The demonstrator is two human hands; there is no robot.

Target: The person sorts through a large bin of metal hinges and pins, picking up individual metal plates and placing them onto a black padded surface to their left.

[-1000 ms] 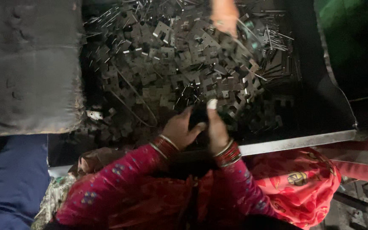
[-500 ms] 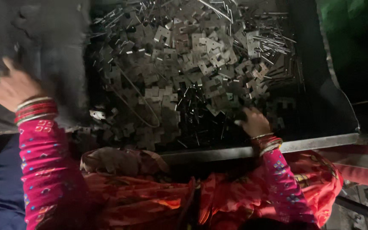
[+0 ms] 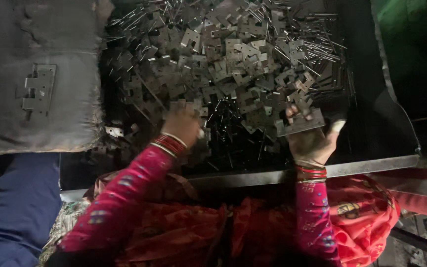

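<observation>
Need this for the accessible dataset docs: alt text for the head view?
Right hand lifts a flat notched metal plate from a dark tray heaped with similar plates and thin pins, while the left hand digs into the pile. One assembled piece lies on grey cloth at left.

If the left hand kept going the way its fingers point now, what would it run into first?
The left hand points up into the tray, so it would likely meet the heap of flat metal plates just beyond its fingers, though depth is hard to judge in this dim view.
</observation>
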